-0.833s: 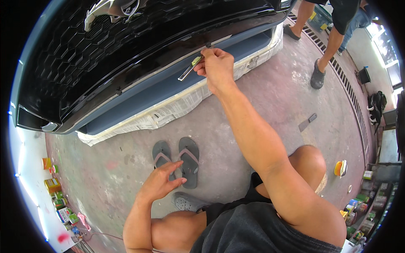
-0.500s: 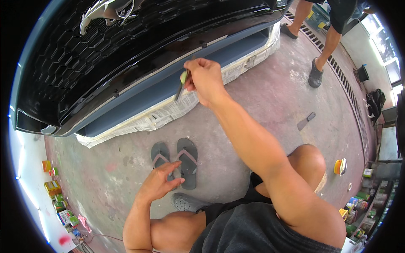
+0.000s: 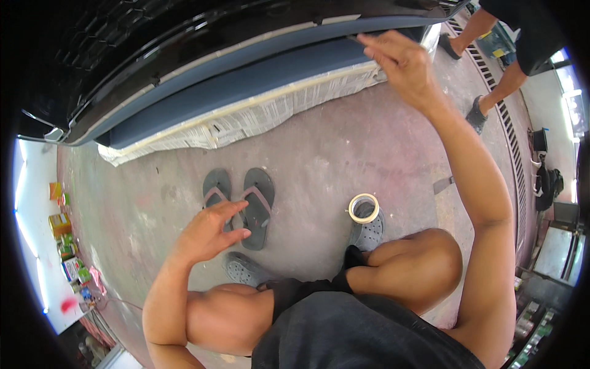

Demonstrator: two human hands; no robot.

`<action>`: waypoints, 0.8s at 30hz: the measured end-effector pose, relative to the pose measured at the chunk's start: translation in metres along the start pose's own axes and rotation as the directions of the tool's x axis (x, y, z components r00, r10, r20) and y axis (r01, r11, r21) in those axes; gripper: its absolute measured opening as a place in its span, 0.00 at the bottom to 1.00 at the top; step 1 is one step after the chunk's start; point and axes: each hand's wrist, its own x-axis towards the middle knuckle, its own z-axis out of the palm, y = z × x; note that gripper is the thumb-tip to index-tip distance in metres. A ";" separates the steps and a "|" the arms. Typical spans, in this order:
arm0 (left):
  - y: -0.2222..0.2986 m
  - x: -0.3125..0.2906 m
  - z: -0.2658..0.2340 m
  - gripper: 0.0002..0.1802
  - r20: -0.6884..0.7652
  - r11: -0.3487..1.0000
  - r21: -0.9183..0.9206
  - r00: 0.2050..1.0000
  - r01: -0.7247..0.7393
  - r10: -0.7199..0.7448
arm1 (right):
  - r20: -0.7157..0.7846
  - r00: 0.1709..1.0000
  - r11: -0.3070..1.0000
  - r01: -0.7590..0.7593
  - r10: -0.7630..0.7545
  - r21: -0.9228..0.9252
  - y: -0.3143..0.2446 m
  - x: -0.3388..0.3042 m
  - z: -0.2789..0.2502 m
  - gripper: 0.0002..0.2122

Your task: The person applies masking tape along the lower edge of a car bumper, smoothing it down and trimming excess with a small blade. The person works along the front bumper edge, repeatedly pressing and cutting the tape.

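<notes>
Right hand (image 3: pixel 399 61) now sits farther right along the glossy black bumper (image 3: pixel 227 38), fingertips pinching a slim dark item (image 3: pixel 353 38), blurred. Left hand (image 3: pixel 206 232) is half open, empty, near the flat sandals (image 3: pixel 258 224). Crinkled newspaper (image 3: pixel 264 114) already lines the lower edge; the smooth blue-grey recess (image 3: pixel 246 77) is bare. Remaining work: not determinable.

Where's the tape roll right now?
In the head view, just right of centre: the tape roll is at the toe of the right grey clog, right of the flip-flops.
</notes>
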 end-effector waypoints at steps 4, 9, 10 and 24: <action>0.011 -0.005 0.008 0.34 0.008 0.997 0.024 0.997 0.075 -0.075 | -0.159 0.943 0.952 0.271 -0.292 -0.141 0.029 0.014 0.010 0.07; 0.020 -0.009 0.015 0.36 0.013 0.991 0.064 0.993 0.117 -0.118 | -0.142 0.850 0.853 0.471 -0.507 -0.225 0.039 0.034 0.019 0.06; 0.021 -0.009 0.016 0.37 0.026 0.990 0.066 0.991 0.128 -0.130 | -0.124 0.834 0.829 0.495 -0.537 -0.260 0.039 0.037 0.020 0.06; 0.018 -0.007 0.020 0.37 0.074 0.988 0.073 0.987 0.140 -0.145 | -0.097 0.754 0.713 0.560 -0.649 -0.421 0.040 0.049 0.035 0.07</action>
